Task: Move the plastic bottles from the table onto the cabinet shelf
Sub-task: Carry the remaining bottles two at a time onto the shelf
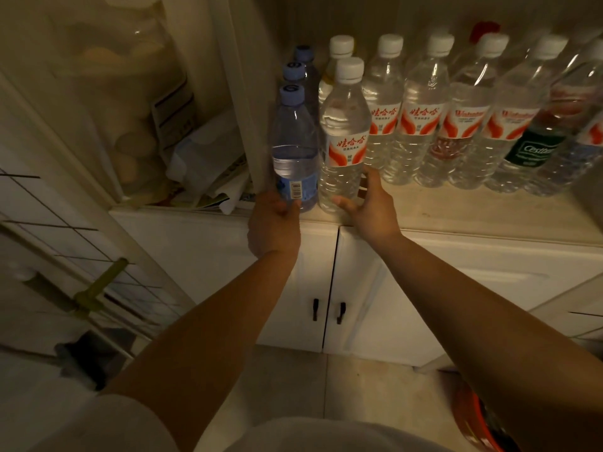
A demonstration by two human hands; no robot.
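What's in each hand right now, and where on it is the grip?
Left hand grips the blue-capped bottle at its base. Right hand holds nothing, fingers spread beside the white-capped bottle.

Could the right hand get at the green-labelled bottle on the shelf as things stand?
Probably not directly: the green-labelled bottle stands in the back row behind white-capped bottles, and the right hand is at the red-labelled front bottle.

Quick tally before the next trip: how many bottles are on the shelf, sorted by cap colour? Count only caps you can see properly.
Blue caps: 3
White caps: 6
Red cap, blurred at the back: 1
Total: 10
Bottles cut off at the right edge are not counted.
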